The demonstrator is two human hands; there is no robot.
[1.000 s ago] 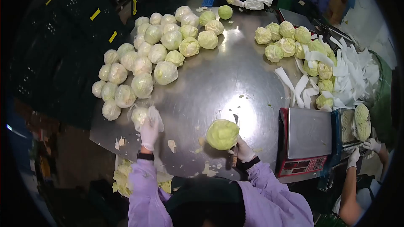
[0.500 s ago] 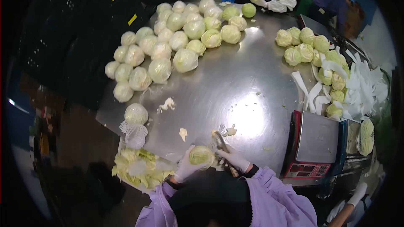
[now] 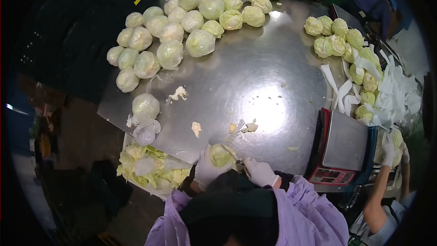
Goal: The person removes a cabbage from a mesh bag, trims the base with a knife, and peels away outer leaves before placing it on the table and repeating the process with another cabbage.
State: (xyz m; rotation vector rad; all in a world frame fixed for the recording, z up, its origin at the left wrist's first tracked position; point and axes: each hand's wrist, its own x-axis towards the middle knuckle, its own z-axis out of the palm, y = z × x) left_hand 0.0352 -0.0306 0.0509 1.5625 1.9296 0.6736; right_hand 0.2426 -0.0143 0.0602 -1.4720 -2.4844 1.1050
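Cupping cabbage (image 3: 221,155), left hand (image 3: 207,171); right hand (image 3: 259,172) curled, grasp unclear, knife (image 3: 236,156) barely discernible.

Steel table (image 3: 273,64), leaf scraps (image 3: 196,128) scattered near its front edge. Far left: a heap of net-wrapped cabbages (image 3: 182,23) — one more netted cabbage (image 3: 145,105) sits apart at the left edge, an empty net (image 3: 145,132) just beside it. Right side: bare cabbages (image 3: 334,41), white foam sleeves (image 3: 396,91), a weighing scale (image 3: 346,143). Below the front edge — a bin of trimmed leaves (image 3: 150,171).
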